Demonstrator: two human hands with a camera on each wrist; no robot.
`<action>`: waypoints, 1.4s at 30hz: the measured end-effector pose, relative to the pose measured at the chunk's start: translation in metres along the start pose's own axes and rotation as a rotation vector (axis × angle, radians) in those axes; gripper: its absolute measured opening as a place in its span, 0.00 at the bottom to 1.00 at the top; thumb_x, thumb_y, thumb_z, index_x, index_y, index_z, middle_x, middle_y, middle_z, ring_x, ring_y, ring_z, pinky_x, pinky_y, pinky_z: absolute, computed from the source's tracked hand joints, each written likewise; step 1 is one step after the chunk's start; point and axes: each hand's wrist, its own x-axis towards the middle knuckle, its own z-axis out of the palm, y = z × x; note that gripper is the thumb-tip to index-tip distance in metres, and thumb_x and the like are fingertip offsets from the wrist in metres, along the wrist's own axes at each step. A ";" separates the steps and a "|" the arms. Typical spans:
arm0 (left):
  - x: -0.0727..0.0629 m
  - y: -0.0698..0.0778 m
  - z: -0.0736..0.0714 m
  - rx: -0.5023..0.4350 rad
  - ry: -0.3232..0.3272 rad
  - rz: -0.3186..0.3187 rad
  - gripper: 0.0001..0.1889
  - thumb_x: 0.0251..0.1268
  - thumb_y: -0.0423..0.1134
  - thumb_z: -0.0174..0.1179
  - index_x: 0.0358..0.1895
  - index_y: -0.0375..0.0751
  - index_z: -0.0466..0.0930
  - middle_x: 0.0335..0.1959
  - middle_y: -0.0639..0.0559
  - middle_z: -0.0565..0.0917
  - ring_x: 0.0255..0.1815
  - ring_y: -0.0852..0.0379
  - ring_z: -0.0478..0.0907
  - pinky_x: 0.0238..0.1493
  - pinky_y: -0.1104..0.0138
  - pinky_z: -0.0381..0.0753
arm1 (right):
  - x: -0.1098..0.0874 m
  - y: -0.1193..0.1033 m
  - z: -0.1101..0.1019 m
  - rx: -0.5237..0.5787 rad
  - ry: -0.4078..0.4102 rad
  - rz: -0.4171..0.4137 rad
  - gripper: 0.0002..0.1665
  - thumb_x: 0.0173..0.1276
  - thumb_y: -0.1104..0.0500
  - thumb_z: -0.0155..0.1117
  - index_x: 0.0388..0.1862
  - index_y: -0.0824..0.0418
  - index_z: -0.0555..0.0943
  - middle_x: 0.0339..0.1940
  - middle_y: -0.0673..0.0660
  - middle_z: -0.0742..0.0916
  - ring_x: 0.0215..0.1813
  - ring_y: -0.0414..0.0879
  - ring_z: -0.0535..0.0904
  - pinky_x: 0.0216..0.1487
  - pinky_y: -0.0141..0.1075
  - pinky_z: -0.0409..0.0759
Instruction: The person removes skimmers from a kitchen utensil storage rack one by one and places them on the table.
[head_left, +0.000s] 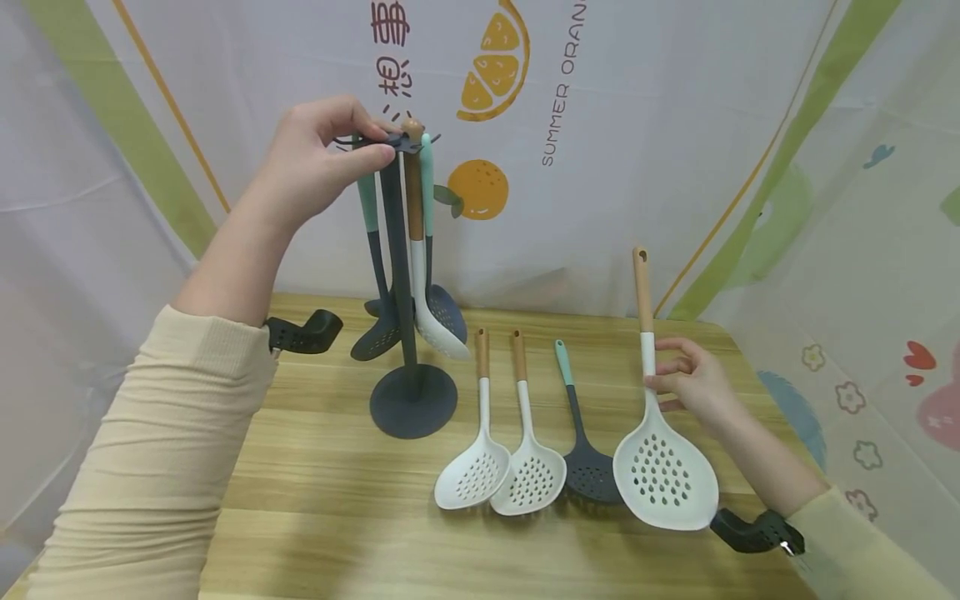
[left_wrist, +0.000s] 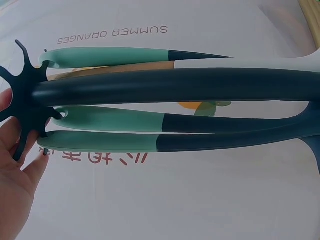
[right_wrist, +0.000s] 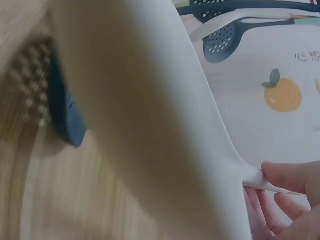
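My left hand (head_left: 322, 154) pinches the hooked top of a dark utensil stand (head_left: 405, 333), which rises from a round base on the table. From its hooks hang several utensils with mint or wooden handles, among them a white one (head_left: 438, 333). In the left wrist view, the spoked hook ring (left_wrist: 25, 100) lies between thumb and fingers. On the right, my right hand (head_left: 693, 383) grips a white slotted skimmer (head_left: 663, 475) at its neck, wooden handle pointing up and perforated bowl down. The skimmer's pale bowl fills much of the right wrist view.
On the wooden table (head_left: 322, 508) lie two white slotted spoons, one left (head_left: 472, 479) and one right (head_left: 528, 483), with bowls overlapping. Beside them is a dark slotted skimmer (head_left: 588, 471) with a mint handle, partly behind the held one. A printed curtain (head_left: 600, 225) hangs behind.
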 end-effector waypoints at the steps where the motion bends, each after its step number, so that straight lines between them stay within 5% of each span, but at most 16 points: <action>1: 0.000 0.000 0.000 0.002 0.000 0.003 0.09 0.64 0.40 0.61 0.41 0.39 0.80 0.53 0.54 0.81 0.60 0.58 0.69 0.63 0.62 0.57 | 0.000 0.002 -0.001 -0.004 0.003 0.004 0.35 0.61 0.73 0.64 0.66 0.68 0.62 0.33 0.54 0.81 0.32 0.43 0.82 0.32 0.45 0.83; 42: 0.000 -0.002 0.000 0.014 0.007 0.009 0.08 0.65 0.40 0.60 0.41 0.40 0.80 0.52 0.53 0.81 0.58 0.57 0.69 0.60 0.60 0.61 | 0.001 0.049 -0.025 -0.172 0.028 0.068 0.34 0.61 0.73 0.63 0.64 0.71 0.62 0.34 0.61 0.80 0.31 0.45 0.81 0.30 0.47 0.83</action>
